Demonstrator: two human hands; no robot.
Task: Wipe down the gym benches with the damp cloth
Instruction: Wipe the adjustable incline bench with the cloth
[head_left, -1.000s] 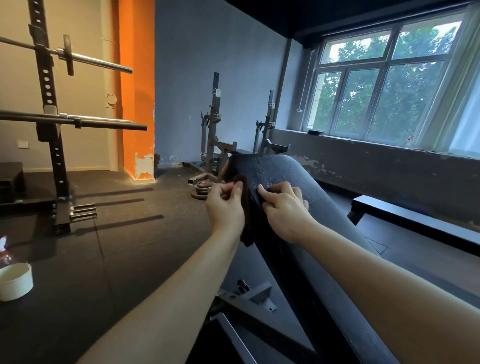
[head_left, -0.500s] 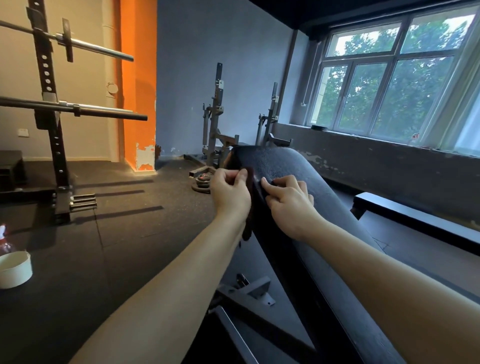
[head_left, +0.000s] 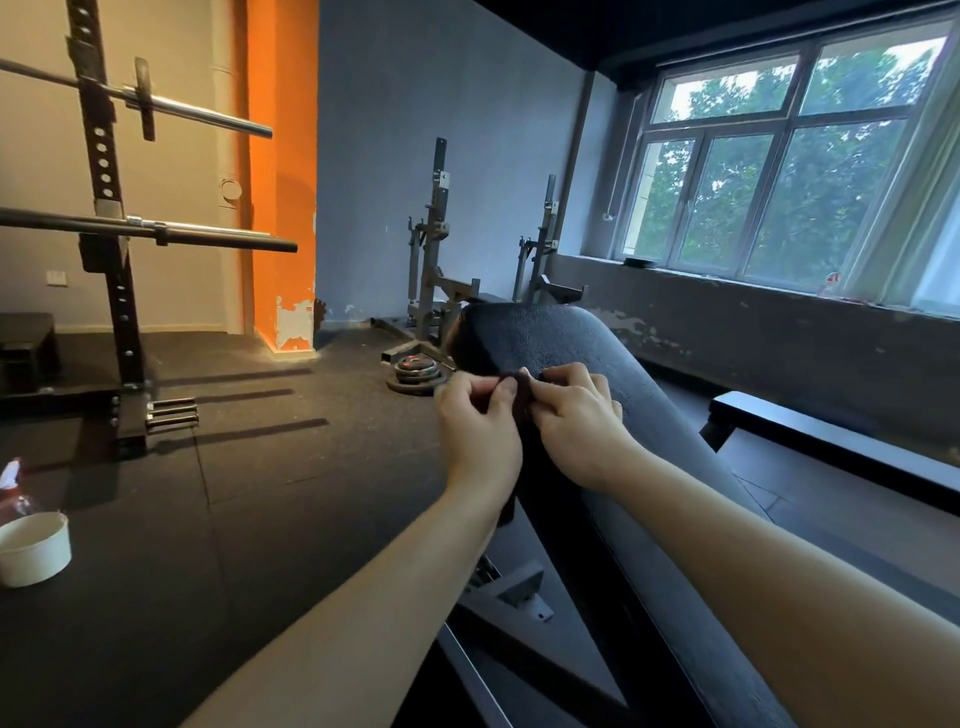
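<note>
Change: both hands sit closer together than half a second ago, their fingertips now almost meeting over the cloth.
Head view, left hand (head_left: 478, 423): one; thumb and fingers curled, pinching the cloth.
Right hand (head_left: 576, 421): one; fingers curled, pinching the same cloth at its top edge.
Cloth (head_left: 522, 397): one, dark, bunched between the two hands on the left edge of the inclined bench, a tail hanging down the side.
Benches: two; inclined bench (head_left: 566, 332) under the hands, flat bench (head_left: 831, 441) by the window wall, well apart.
Barbells: two on the rack (head_left: 109, 208) at left; upper barbell (head_left: 202, 111), lower barbell (head_left: 156, 231).
Squat stands: two behind the inclined bench; one (head_left: 436, 234), the other (head_left: 543, 244).
Weight plates (head_left: 415, 371): one stack on the floor.
Floor, left: one white bowl (head_left: 34, 545), one spray bottle (head_left: 13, 488) just behind it.
</note>
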